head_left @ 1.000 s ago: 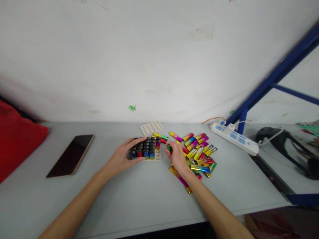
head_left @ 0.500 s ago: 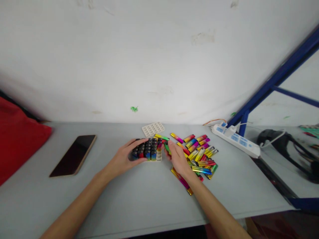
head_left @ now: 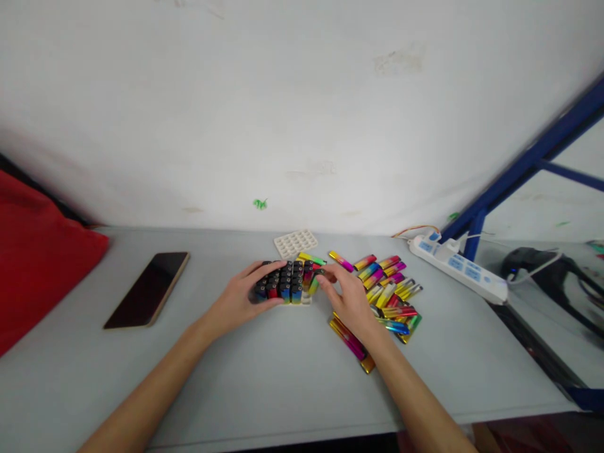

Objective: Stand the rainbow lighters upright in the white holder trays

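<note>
The left hand [head_left: 243,297] clasps the white plastic tray of black-capped lighters [head_left: 302,301] from its left. Just right of the tray, the right hand [head_left: 352,303] pinches a green-yellow lighter [head_left: 313,283], tilted near-upright at the tray's right edge.

Cut off at left edge: red cloth [head_left: 42,264]. Mostly hidden beneath lighters [head_left: 287,280]: tray [head_left: 306,301]. Blurred at right: black object [head_left: 542,267]. Too small to tell: right hand [head_left: 352,302] grip.
</note>
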A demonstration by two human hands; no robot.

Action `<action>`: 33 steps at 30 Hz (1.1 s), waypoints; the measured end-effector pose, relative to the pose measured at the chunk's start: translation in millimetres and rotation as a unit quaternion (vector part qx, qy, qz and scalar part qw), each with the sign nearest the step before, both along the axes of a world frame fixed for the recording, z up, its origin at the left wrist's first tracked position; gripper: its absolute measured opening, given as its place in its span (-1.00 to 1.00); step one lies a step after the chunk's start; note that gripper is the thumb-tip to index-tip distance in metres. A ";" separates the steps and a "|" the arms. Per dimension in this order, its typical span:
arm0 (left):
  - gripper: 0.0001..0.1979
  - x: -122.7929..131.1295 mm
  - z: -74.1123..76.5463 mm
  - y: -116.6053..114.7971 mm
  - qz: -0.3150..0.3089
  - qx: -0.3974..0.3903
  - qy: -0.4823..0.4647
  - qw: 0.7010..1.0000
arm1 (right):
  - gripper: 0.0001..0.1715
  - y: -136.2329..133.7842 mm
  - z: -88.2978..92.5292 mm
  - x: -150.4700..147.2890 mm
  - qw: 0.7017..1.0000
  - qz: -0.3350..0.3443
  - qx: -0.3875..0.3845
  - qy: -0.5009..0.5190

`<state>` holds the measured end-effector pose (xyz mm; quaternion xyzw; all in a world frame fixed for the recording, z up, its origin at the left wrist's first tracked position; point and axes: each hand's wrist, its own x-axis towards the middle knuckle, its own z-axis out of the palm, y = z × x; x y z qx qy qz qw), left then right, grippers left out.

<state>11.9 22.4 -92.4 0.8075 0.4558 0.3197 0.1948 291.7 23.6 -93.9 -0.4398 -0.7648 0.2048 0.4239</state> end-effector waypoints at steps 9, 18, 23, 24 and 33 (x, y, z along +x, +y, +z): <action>-0.35 0.2 -1.8 0.3 -0.004 0.001 -0.002 1.000 | -0.68 2.2 -5.1 -1.7 0.990 0.036 0.000 -0.136; -0.35 1.3 1.2 -0.7 -0.006 -0.008 -0.012 1.000 | -0.65 4.6 2.0 2.6 0.991 0.011 -0.002 -0.131; -0.35 2.4 2.9 -1.2 0.001 -0.017 -0.015 1.000 | -0.62 20.4 -12.3 14.7 0.990 -0.063 0.050 -0.117; -0.36 2.5 2.7 -1.2 0.002 -0.017 -0.016 1.000 | -0.61 23.5 -16.2 15.0 0.987 -0.059 0.055 -0.136; -0.36 2.1 1.4 -0.7 0.002 -0.013 -0.014 1.000 | -0.79 29.6 -18.3 -1.7 0.954 -0.075 0.018 -0.288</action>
